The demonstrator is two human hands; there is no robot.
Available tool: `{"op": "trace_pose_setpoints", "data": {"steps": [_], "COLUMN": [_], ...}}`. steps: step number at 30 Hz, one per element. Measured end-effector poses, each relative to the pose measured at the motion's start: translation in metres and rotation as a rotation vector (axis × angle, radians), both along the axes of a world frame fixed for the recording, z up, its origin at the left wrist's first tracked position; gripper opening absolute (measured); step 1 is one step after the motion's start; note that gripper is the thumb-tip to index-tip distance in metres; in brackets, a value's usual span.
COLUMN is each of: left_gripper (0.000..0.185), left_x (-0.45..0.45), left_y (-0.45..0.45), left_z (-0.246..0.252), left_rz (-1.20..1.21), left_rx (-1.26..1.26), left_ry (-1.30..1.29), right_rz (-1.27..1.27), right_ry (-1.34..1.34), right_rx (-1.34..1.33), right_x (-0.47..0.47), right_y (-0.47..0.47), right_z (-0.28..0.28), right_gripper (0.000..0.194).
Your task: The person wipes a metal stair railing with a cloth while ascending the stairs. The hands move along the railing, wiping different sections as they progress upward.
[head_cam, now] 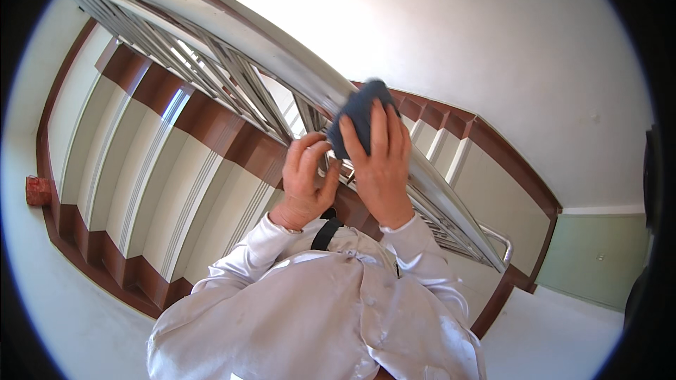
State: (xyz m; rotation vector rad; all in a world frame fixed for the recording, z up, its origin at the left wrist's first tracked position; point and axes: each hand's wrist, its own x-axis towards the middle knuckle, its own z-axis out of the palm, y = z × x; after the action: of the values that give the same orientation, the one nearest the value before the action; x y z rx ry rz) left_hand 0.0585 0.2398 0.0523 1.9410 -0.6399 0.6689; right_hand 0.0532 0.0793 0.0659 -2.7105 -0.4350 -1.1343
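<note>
My right hand presses a folded dark blue cloth against the shiny metal handrail of a staircase, its fingers spread over the cloth. Close beside the cloth's lower left edge is my left hand, with bent fingers and the thumb apart; nothing shows in its grasp. Whether its fingertips touch the cloth, I cannot tell. The handrail slants from the upper left to the lower right, and metal balusters stand beneath its left part.
Pale stair treads with brown edging descend or rise at the left; more steps lie beyond the rail. A red box-like object is by the left wall. A greenish panel is at the right, under the white wall.
</note>
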Motion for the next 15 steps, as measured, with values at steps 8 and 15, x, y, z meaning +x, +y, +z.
{"op": "trace_pose_setpoints", "data": {"steps": [8,15], "left_gripper": [0.034,0.043], "left_x": [0.003,0.022], "left_y": [0.004,0.006], "left_z": [-0.007,-0.003], "left_rz": [-0.101,0.046], "left_rx": [0.044,-0.216], "left_ry": [0.043,-0.010], "right_rz": [-0.071,0.084], "right_ry": [-0.001,0.004], "right_rx": [-0.088,0.073], "right_x": [-0.015,0.040], "right_y": [-0.009,0.028], "right_z": [-0.018,0.032], "right_gripper": [0.048,0.063]}}
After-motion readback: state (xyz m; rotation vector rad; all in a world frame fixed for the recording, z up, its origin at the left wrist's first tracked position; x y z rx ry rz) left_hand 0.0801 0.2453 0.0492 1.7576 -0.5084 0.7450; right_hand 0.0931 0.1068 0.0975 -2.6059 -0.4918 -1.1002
